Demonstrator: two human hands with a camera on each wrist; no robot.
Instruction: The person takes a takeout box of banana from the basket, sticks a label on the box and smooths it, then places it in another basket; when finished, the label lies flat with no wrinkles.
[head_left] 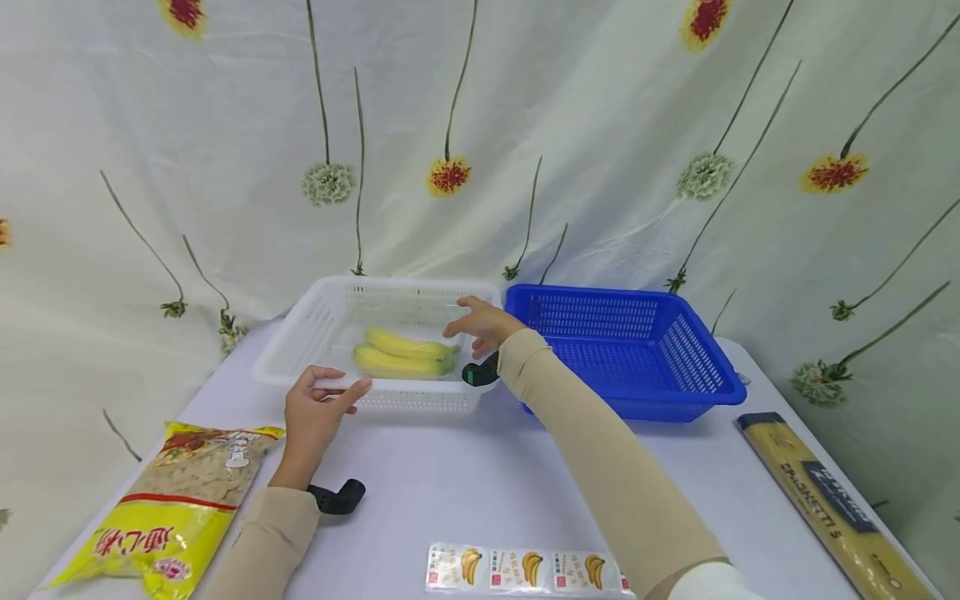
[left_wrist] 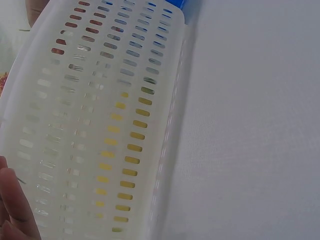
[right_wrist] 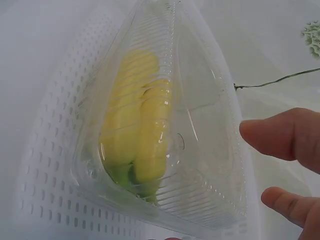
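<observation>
Two yellow bananas [head_left: 401, 363] with green ends lie inside a clear plastic clamshell box [right_wrist: 200, 150], which sits in the white basket [head_left: 288, 342]. At the basket's front left rim is my left hand [head_left: 317, 417], thumb extended and fingers loosely bent. Its fingertips [left_wrist: 15, 200] show beside the basket wall in the left wrist view. My right hand [head_left: 487, 323] hovers over the basket's right end, fingers spread. In the right wrist view its fingers [right_wrist: 280, 132] are apart, with nothing between them, beside the box.
A blue basket [head_left: 630, 408] stands right of the white one. At the left lies a yellow bag of pasta [head_left: 176, 508], at the right a spaghetti pack [head_left: 825, 500]. A strip of banana stickers [head_left: 525, 570] lies near the front. A flowered curtain [head_left: 570, 108] hangs behind.
</observation>
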